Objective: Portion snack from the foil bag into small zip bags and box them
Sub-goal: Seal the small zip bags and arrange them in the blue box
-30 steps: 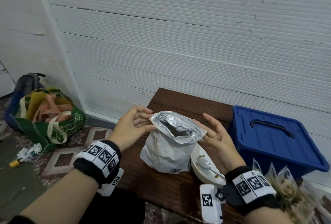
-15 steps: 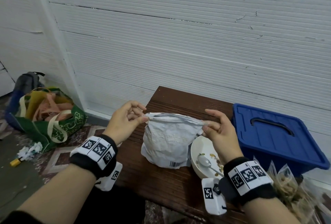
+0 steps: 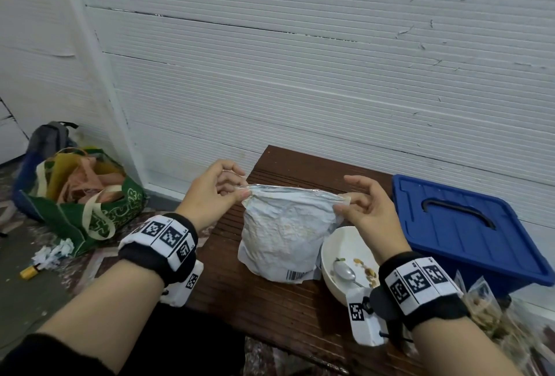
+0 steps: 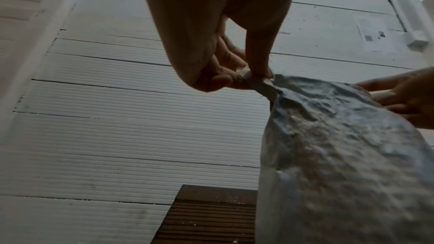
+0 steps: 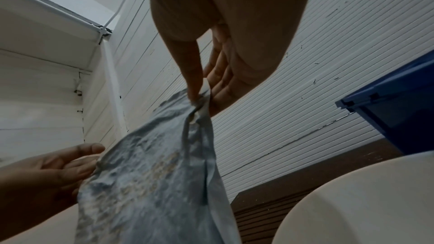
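Observation:
The crinkled white foil bag [image 3: 285, 231] stands upright on the dark wooden table [image 3: 270, 309], its mouth pulled flat and closed. My left hand [image 3: 237, 191] pinches the bag's left top corner [image 4: 253, 79] between thumb and fingers. At the opposite corner [image 5: 199, 107] my right hand [image 3: 345, 204] pinches the top edge. A white bowl [image 3: 333, 285] with a metal spoon [image 3: 345, 272] and a few snack bits sits right of the bag. Filled small zip bags [image 3: 486, 312] lie at the lower right. The blue lidded box [image 3: 462, 231] stands closed at the right.
A white ribbed wall [image 3: 300, 75] runs close behind the table. On the floor at left stand a green tote bag [image 3: 87, 204] and a grey backpack [image 3: 48, 138], with crumpled paper [image 3: 54, 252] nearby.
The bag's mouth was open showing its silver inside; both hands have pulled the top corners apart, so the mouth is now stretched flat and closed.

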